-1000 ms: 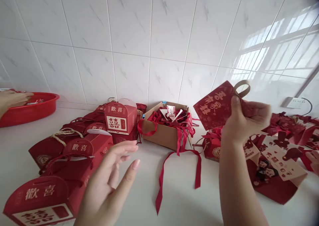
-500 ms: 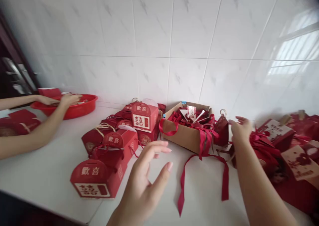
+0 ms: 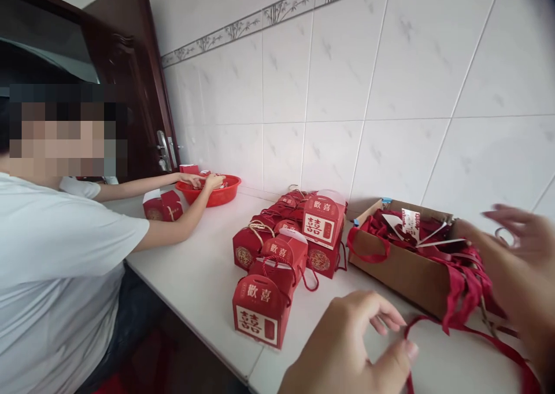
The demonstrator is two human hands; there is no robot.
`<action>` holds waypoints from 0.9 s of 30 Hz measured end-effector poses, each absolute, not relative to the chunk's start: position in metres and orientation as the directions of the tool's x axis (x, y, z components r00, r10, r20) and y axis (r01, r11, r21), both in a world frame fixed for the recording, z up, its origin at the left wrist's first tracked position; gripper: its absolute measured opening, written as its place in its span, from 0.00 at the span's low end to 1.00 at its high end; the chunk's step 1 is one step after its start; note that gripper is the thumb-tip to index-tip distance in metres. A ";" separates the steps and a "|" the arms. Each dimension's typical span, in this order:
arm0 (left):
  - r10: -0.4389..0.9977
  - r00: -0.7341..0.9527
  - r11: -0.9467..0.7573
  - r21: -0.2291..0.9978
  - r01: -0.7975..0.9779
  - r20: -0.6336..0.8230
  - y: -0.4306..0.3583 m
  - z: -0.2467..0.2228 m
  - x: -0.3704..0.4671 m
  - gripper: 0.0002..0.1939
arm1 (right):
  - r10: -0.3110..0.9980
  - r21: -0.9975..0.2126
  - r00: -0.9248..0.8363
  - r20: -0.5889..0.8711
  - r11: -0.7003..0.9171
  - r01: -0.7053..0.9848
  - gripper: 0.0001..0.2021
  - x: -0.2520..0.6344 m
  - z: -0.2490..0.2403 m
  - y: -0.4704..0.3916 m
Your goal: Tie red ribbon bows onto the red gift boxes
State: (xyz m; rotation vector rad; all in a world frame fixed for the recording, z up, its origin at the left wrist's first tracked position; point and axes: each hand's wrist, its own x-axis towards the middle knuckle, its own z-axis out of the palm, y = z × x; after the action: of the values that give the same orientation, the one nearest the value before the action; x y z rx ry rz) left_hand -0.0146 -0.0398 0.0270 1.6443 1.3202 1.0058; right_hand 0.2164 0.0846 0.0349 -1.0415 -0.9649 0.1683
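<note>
My left hand point(image 3: 347, 345) hovers over the front of the table, fingers curled and thumb apart, holding nothing. A dark red ribbon point(image 3: 472, 328) trails just beyond its fingertips; contact cannot be made out. Behind lies an open cardboard box point(image 3: 399, 273) heaped with red ribbons and small white printed tags point(image 3: 410, 223). To the right, partly blurred, my right hand point(image 3: 515, 249) is raised beside that box with its fingers apart and nothing visible in them. Several red gift boxes point(image 3: 260, 307) with gold and white Chinese characters stand left of the cardboard box, some stacked.
At the left, a person in a white shirt point(image 3: 73, 238) sits with both hands in a red basin point(image 3: 229, 192). Another red gift box point(image 3: 162, 206) stands near that person's arm. White tiled wall point(image 3: 338, 93) backs the white table point(image 3: 186, 272); a dark door point(image 3: 130, 81) is beyond.
My view has turned left, bringing the seated person and door into sight and cutting off the pile at the right. Both my hands appear farther right in view and remain open.
</note>
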 end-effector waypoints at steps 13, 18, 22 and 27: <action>0.964 0.247 -0.188 0.904 0.384 0.095 -0.038 0.028 -0.040 0.21 | 0.896 -0.777 -0.195 0.400 0.444 0.447 0.36 0.087 0.037 0.182; 0.973 0.192 -0.205 0.870 0.448 0.130 -0.031 0.026 -0.051 0.17 | 0.841 -0.736 -0.129 0.525 0.525 0.428 0.34 0.090 0.042 0.142; 0.910 0.324 -0.387 0.812 0.436 0.259 -0.034 0.028 -0.062 0.09 | 0.783 -0.735 -0.358 0.509 0.612 0.292 0.26 0.117 0.043 0.077; 0.910 0.221 -0.414 0.803 0.429 0.352 -0.043 0.034 -0.065 0.11 | 0.766 -0.643 -0.466 0.442 0.633 0.430 0.23 0.148 0.005 0.027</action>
State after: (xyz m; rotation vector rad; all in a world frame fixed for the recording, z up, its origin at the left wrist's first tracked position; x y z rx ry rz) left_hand -0.0649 -0.0428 0.0343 1.9458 1.2299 1.1280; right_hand 0.1480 0.0269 0.0049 -0.9310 -2.1192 0.5859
